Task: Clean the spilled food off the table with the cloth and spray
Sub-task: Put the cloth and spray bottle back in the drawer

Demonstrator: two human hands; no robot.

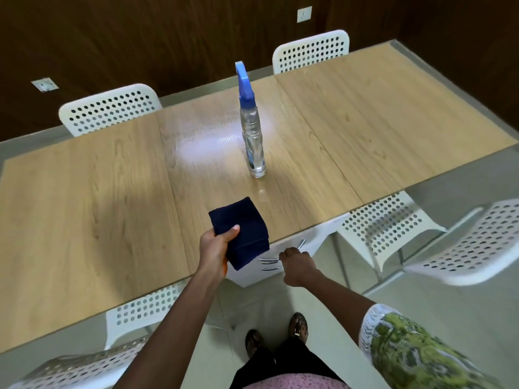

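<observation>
Right now the left hand [216, 248] is gripping the folded dark blue cloth [241, 234] over the table's [84, 192] near edge, thumb on top, fingers hidden underneath. Right hand [297, 265] is hanging clenched, holding nothing. Spray bottle [251, 124] is standing upright mid-table, well apart from both.

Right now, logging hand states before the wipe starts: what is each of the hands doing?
Left hand: holds the folded dark blue cloth.
Right hand: fingers curled, holding nothing visible.
</observation>
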